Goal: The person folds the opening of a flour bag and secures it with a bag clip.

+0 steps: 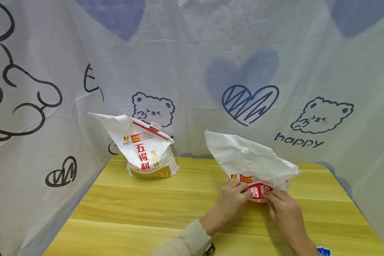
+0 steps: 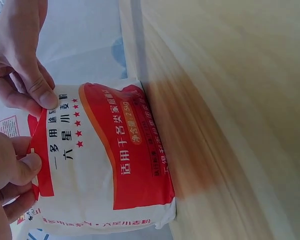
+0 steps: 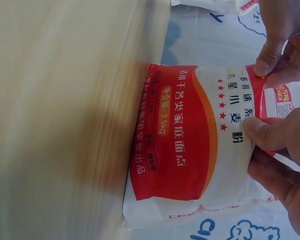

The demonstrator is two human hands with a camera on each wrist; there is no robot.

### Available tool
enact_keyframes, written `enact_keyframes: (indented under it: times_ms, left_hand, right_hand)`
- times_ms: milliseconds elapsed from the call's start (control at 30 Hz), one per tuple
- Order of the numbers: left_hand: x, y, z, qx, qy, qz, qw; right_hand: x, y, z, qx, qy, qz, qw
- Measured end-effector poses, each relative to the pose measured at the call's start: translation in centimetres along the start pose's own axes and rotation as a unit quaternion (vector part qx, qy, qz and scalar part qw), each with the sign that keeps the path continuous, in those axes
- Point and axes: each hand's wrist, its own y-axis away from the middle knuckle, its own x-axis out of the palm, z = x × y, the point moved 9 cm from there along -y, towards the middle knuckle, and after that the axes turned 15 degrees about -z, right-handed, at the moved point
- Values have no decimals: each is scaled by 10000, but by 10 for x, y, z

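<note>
Left hand (image 1: 232,201) and right hand (image 1: 286,209) pinch the red-and-white bag (image 2: 97,155) at a fold (image 2: 45,181), its bulk below their fingers (image 3: 270,172) on the counter (image 1: 140,209).

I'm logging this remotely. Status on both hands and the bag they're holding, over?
Left hand and right hand pinching red-printed bag. Bag standing on table. Second bag off to the left, not in the way.

In front of you, a whitish curtain (image 1: 185,67), creased and printed with blue hearts (image 1: 256,69), line-drawn bears (image 1: 324,119) and the word "happy" (image 1: 299,140), hangs behind and along both sides of a yellow wood-grain tabletop (image 1: 131,206).
</note>
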Motion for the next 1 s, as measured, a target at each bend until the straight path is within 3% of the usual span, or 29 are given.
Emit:
enact_keyframes:
  times_ms: [200, 1000]
  left_hand:
    - [-9, 5, 5, -126, 74, -52, 9999]
    - [-56, 21, 27, -426, 195, -192, 9987]
  right_hand:
    - [3, 3, 11, -234, -59, -90, 9997]
    - [20, -4, 52, -391, -613, -43, 9973]
